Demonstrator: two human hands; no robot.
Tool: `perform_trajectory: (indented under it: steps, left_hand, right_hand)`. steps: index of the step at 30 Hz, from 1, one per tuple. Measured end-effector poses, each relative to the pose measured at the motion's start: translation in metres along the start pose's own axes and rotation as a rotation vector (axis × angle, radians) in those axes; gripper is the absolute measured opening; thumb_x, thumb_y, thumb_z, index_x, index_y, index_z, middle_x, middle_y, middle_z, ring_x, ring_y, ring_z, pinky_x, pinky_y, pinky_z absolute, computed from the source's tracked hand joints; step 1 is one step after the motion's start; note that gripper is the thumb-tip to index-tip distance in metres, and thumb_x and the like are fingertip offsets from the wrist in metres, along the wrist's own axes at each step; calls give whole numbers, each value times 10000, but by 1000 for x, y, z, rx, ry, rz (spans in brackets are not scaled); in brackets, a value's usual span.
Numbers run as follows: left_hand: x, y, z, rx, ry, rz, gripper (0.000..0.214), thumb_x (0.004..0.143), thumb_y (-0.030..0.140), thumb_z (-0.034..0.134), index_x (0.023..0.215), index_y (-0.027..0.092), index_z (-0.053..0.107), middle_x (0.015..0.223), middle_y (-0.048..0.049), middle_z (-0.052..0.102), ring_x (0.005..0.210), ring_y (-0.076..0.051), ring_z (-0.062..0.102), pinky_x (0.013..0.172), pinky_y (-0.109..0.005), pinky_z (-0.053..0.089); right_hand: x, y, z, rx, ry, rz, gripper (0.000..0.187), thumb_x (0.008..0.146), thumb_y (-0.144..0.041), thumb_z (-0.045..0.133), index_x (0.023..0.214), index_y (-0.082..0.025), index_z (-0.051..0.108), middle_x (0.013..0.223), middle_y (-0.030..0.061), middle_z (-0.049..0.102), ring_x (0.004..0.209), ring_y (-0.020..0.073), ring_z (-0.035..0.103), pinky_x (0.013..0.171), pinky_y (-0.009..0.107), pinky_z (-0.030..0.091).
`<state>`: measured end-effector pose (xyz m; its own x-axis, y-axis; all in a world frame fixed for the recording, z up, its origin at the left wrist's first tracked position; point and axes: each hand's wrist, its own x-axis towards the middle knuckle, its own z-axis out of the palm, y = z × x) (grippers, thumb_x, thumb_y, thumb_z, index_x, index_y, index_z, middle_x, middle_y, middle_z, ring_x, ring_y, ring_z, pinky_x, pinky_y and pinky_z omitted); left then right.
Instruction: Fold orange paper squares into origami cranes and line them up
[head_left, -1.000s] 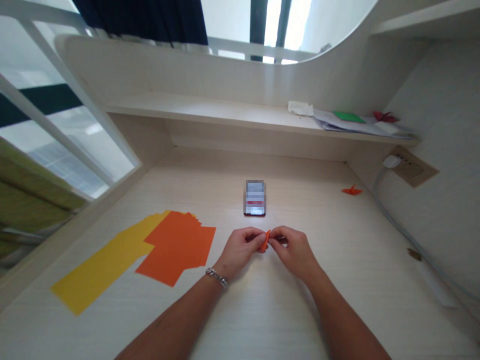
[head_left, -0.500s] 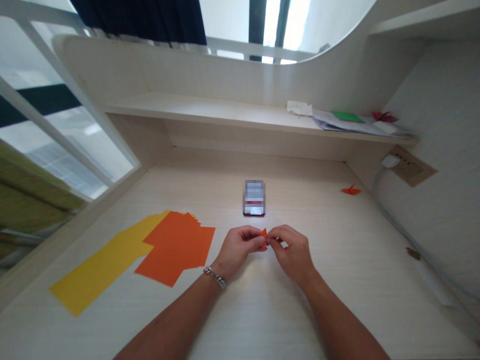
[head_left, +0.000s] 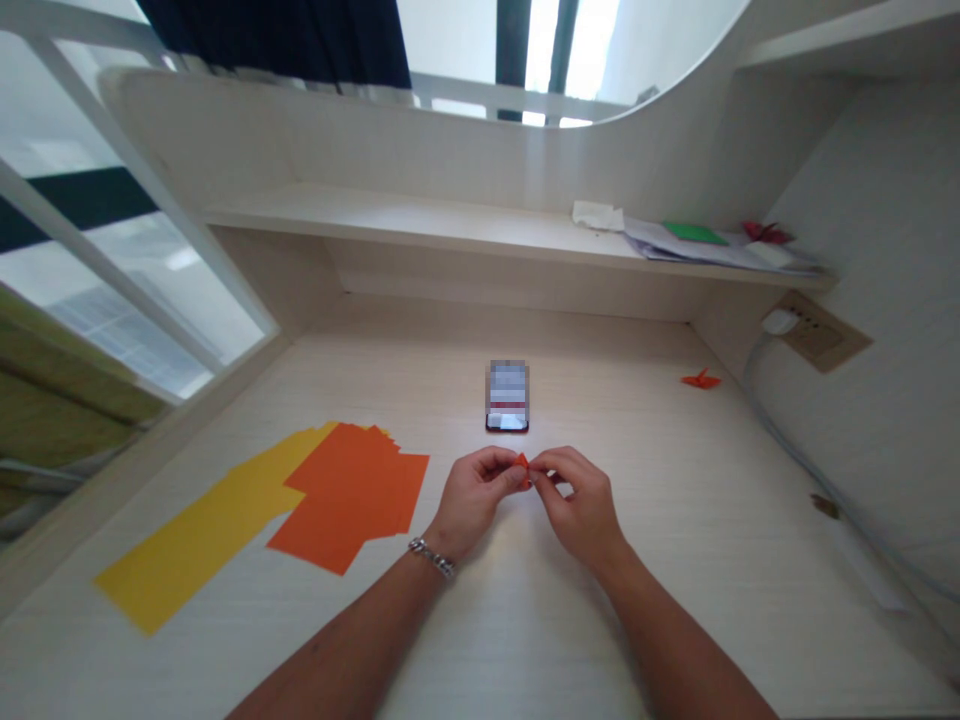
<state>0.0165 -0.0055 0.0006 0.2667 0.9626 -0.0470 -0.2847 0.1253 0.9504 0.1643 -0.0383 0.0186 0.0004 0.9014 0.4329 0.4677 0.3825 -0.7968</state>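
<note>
Between my two hands, above the middle of the desk, is a small folded orange paper. My left hand pinches it between thumb and fingers, with a chain bracelet at the wrist. From the other side, the closed thumb and fingertips of my right hand grip its edge. Much of the folded piece is hidden behind my fingers. Just beyond the hands lies a phone with its screen lit.
Left of my hands, orange paper sheets overlap yellow sheets. A small orange folded paper bird rests at the right rear. Papers lie on the shelf. A cable runs down from the wall socket.
My right hand has shifted slightly left, closer to my left hand. The orange folded paper has turned a little and less of it shows. The sheets and phone stay put.
</note>
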Motion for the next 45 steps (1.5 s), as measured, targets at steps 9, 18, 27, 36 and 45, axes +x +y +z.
perform_trajectory:
  steps: [9, 18, 27, 36, 45]
  left_hand:
    - [-2, 2, 2, 8, 6, 58, 150, 702, 225, 738, 796, 133, 665, 787, -35, 678, 760, -154, 625, 754, -288, 518]
    - [-4, 2, 4, 28, -30, 75, 152, 736, 247, 711, 808, 132, 641, 788, -30, 645, 767, -145, 589, 760, -279, 496]
    - [-3, -4, 6, -96, -92, 14, 147, 777, 248, 675, 792, 124, 598, 745, -7, 592, 716, -108, 548, 707, -233, 463]
    - [-1, -2, 10, 31, -40, 26, 181, 770, 280, 669, 748, 128, 575, 708, 11, 549, 685, -107, 537, 669, -230, 470]
    - [1, -7, 7, 52, 25, -65, 207, 760, 314, 674, 790, 122, 606, 736, -10, 599, 669, -111, 581, 644, -237, 506]
  right_hand:
    - [-2, -1, 4, 63, 57, 104, 85, 798, -203, 602, 825, -215, 681, 818, 46, 651, 726, 173, 616, 593, 272, 515]
    - [0, 0, 3, 146, 0, 181, 58, 795, -206, 603, 796, -193, 660, 804, 37, 646, 731, 164, 617, 618, 262, 498]
    - [0, 4, 4, 224, -40, 236, 64, 792, -223, 602, 783, -176, 644, 791, 36, 637, 722, 166, 620, 621, 266, 498]
    - [-1, 12, 9, 280, -67, 339, 107, 796, -264, 601, 795, -168, 647, 760, 35, 651, 699, 166, 609, 641, 282, 483]
    - [3, 23, 10, 347, -97, 439, 221, 803, -374, 581, 838, -168, 653, 759, 38, 640, 671, 164, 580, 564, 268, 475]
